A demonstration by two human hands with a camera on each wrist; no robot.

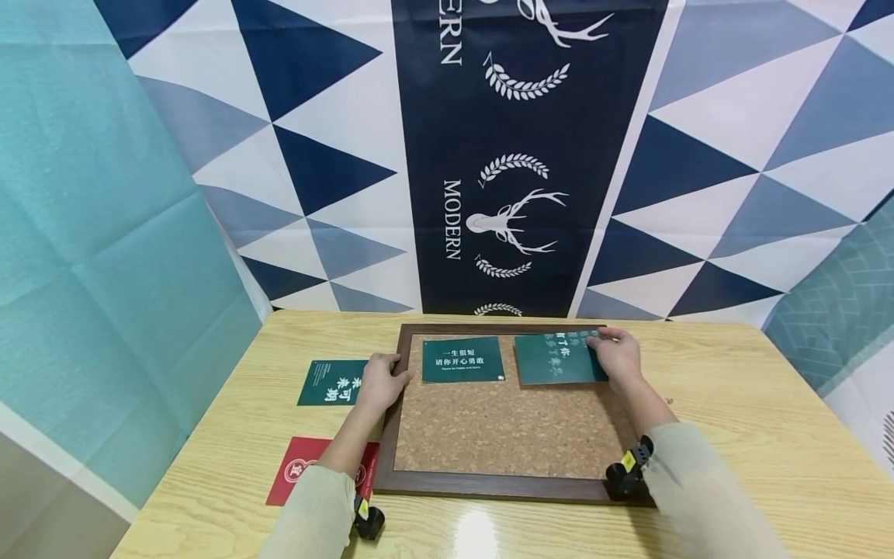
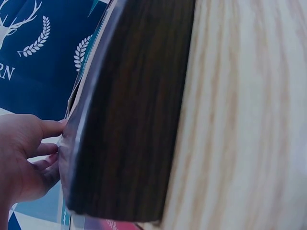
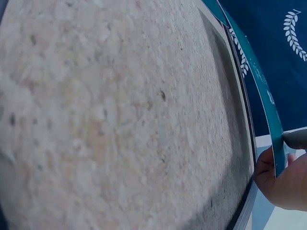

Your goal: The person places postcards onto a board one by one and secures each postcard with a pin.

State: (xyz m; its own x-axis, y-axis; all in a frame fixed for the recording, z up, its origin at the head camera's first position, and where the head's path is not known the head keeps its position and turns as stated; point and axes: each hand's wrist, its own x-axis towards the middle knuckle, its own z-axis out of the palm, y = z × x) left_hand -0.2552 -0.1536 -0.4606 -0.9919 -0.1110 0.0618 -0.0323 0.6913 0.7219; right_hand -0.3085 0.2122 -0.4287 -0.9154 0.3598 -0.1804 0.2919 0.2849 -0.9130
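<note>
A cork board (image 1: 510,435) with a dark brown wooden frame lies on the table. My left hand (image 1: 377,382) grips the frame's left side near its upper corner; in the left wrist view, its fingers meet the frame edge (image 2: 129,120). With thumb and fingers, my right hand (image 1: 619,357) pinches the right end of a dark green card (image 1: 552,365) with white lettering. That card is over the board's upper right; the right wrist view shows it edge-on, bent and apart from the cork. Another green card (image 1: 463,359) lies at the board's upper left, with a small pale spot at its lower right corner.
Left of the board, a third green card (image 1: 323,383) lies on the wooden table (image 1: 754,435), partly behind my left hand. A red card (image 1: 285,475) is below it, partly covered by my left forearm. A patterned cloth (image 1: 335,140) hangs behind the table's far edge.
</note>
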